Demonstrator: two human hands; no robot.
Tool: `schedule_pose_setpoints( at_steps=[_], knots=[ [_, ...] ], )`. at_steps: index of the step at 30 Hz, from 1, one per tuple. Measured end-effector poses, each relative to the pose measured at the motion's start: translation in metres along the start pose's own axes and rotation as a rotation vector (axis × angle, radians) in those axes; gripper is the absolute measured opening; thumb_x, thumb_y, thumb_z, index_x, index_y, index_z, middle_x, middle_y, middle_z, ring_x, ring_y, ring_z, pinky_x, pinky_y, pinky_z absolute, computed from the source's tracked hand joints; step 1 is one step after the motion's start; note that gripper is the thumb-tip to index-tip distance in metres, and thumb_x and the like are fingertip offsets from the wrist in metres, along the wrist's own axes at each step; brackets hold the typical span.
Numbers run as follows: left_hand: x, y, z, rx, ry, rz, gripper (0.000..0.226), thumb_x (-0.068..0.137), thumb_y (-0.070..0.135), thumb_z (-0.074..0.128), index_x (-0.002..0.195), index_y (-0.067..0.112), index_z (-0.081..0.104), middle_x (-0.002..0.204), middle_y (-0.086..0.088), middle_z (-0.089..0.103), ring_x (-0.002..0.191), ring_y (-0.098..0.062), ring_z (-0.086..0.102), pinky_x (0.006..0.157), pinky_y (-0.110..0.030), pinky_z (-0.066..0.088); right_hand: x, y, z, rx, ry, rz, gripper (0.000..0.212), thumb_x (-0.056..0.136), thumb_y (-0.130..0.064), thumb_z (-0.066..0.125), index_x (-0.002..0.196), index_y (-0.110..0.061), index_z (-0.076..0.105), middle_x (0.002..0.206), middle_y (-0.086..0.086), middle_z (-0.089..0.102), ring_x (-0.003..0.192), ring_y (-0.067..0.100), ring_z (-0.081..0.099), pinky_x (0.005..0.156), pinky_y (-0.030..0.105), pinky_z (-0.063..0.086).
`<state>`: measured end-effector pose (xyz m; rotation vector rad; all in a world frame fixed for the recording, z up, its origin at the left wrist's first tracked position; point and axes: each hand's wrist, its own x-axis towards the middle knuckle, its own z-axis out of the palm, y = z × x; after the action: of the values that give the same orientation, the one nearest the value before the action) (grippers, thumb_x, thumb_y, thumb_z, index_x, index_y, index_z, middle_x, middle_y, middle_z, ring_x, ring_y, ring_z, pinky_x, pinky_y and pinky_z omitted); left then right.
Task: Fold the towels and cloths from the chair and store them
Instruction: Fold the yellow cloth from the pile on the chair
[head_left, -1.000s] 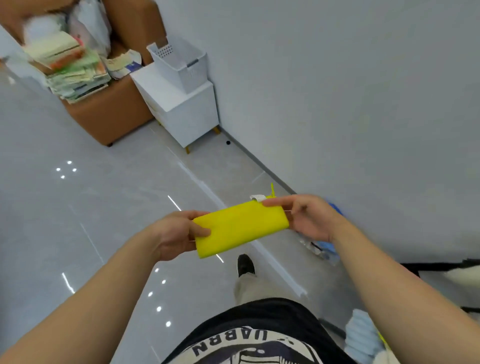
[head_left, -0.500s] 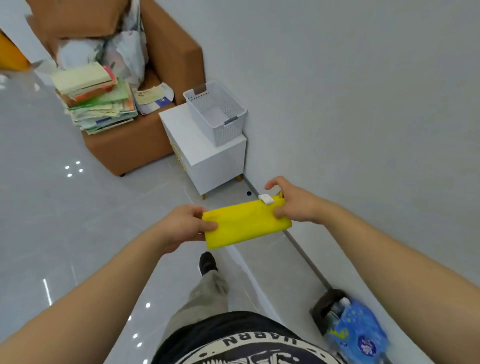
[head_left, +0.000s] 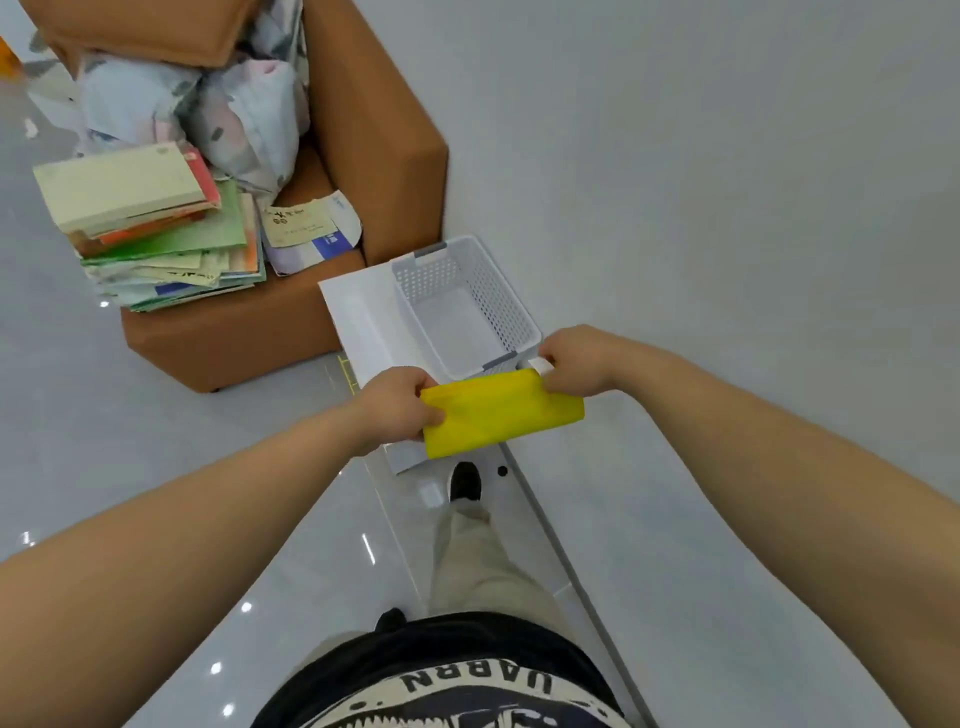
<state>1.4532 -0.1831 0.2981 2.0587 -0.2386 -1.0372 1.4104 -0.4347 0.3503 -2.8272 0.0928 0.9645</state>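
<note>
Grey floor (head_left: 156, 441), one basket (head_left: 501, 296); left grip (head_left: 392, 408), right grip (head_left: 574, 358) hold one cloth (head_left: 501, 413)

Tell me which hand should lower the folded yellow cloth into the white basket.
Right, probably: the right hand pinches the yellow cloth just beside the near rim of the white basket, while the left hand grips the end farther from it.

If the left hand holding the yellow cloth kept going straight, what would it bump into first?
Probably the white basket on the little cabinet. The left hand, gripping the yellow cloth, points at its near rim, though its height above it is unclear.
</note>
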Motion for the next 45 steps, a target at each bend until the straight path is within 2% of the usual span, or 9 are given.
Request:
schedule_pose_setpoints(
  at_steps=[5, 9, 13, 18, 22, 26, 30, 36, 45],
  knots=[
    [0.131, 0.027, -0.032, 0.321, 0.083, 0.014, 0.036, 0.094, 0.011, 0.055, 0.13, 0.012, 0.054, 0.123, -0.011, 0.058, 0.096, -0.023, 0.051, 0.076, -0.033, 0.046, 0.16, 0.028, -0.052, -0.268, -0.112, -0.076, 0.02, 0.093, -0.019, 0.051, 0.11, -0.012, 0.06, 0.118, 0.013, 0.063, 0.096, 0.029, 0.056, 0.073, 0.031, 0.038],
    [0.217, 0.028, -0.045, 0.497, 0.024, -0.02, 0.032, 0.089, 0.005, 0.053, 0.121, 0.007, 0.049, 0.11, -0.014, 0.06, 0.085, -0.025, 0.052, 0.066, -0.033, 0.04, 0.266, 0.044, -0.061, -0.456, -0.255, -0.146, 0.024, 0.09, -0.012, 0.053, 0.113, -0.014, 0.06, 0.119, 0.011, 0.062, 0.101, 0.029, 0.06, 0.073, 0.033, 0.042],
    [0.286, 0.023, -0.05, 0.839, -0.093, -0.061, 0.037, 0.089, 0.017, 0.057, 0.123, 0.012, 0.043, 0.101, -0.009, 0.056, 0.094, -0.028, 0.05, 0.078, -0.036, 0.036, 0.349, 0.045, -0.032, -0.666, -0.365, -0.291, 0.024, 0.088, -0.015, 0.057, 0.111, -0.018, 0.062, 0.112, 0.007, 0.064, 0.1, 0.028, 0.063, 0.077, 0.036, 0.046],
    [0.36, 0.006, -0.033, 1.135, -0.313, -0.046, 0.04, 0.091, 0.023, 0.057, 0.13, 0.015, 0.049, 0.121, -0.007, 0.059, 0.123, -0.031, 0.048, 0.105, -0.045, 0.031, 0.423, 0.044, 0.011, -0.889, -0.534, -0.374, 0.016, 0.088, -0.015, 0.056, 0.101, -0.021, 0.063, 0.091, -0.001, 0.059, 0.096, 0.027, 0.062, 0.086, 0.039, 0.042],
    [0.399, 0.0, -0.013, 1.086, -0.493, -0.151, 0.027, 0.094, 0.018, 0.057, 0.12, 0.014, 0.054, 0.093, -0.001, 0.049, 0.109, -0.029, 0.051, 0.103, -0.044, 0.034, 0.454, 0.049, 0.036, -0.908, -0.691, -0.356, 0.012, 0.084, -0.009, 0.056, 0.092, -0.012, 0.066, 0.083, 0.004, 0.06, 0.083, 0.03, 0.065, 0.083, 0.043, 0.058],
    [0.415, -0.019, 0.002, 1.086, -0.561, -0.192, 0.019, 0.098, 0.016, 0.054, 0.117, 0.016, 0.053, 0.108, -0.006, 0.048, 0.123, -0.033, 0.052, 0.1, -0.043, 0.038, 0.464, 0.05, 0.056, -0.915, -0.762, -0.392, 0.008, 0.084, -0.007, 0.059, 0.079, -0.012, 0.059, 0.08, 0.004, 0.057, 0.085, 0.029, 0.066, 0.082, 0.042, 0.058],
    [0.423, -0.035, 0.017, 1.108, -0.569, -0.152, 0.023, 0.098, 0.014, 0.053, 0.119, 0.013, 0.059, 0.118, -0.007, 0.057, 0.123, -0.032, 0.055, 0.1, -0.042, 0.039, 0.463, 0.057, 0.076, -0.909, -0.752, -0.393, 0.008, 0.091, -0.007, 0.056, 0.093, -0.015, 0.057, 0.078, 0.001, 0.05, 0.089, 0.03, 0.059, 0.083, 0.042, 0.054],
    [0.435, -0.059, 0.033, 1.195, -0.564, -0.138, 0.016, 0.092, 0.017, 0.057, 0.106, 0.013, 0.063, 0.11, -0.001, 0.062, 0.109, -0.03, 0.062, 0.099, -0.041, 0.045, 0.468, 0.062, 0.091, -0.937, -0.644, -0.39, 0.033, 0.098, -0.012, 0.047, 0.128, -0.012, 0.059, 0.134, 0.01, 0.058, 0.124, 0.032, 0.055, 0.1, 0.047, 0.043],
    [0.434, -0.066, 0.045, 1.428, -0.547, -0.019, 0.023, 0.084, 0.012, 0.052, 0.104, 0.014, 0.064, 0.104, -0.006, 0.065, 0.094, -0.03, 0.062, 0.083, -0.04, 0.05, 0.469, 0.052, 0.084, -0.947, -0.687, -0.343, 0.04, 0.089, -0.026, 0.061, 0.128, -0.018, 0.058, 0.133, 0.007, 0.056, 0.126, 0.03, 0.051, 0.102, 0.044, 0.037]
  ],
)
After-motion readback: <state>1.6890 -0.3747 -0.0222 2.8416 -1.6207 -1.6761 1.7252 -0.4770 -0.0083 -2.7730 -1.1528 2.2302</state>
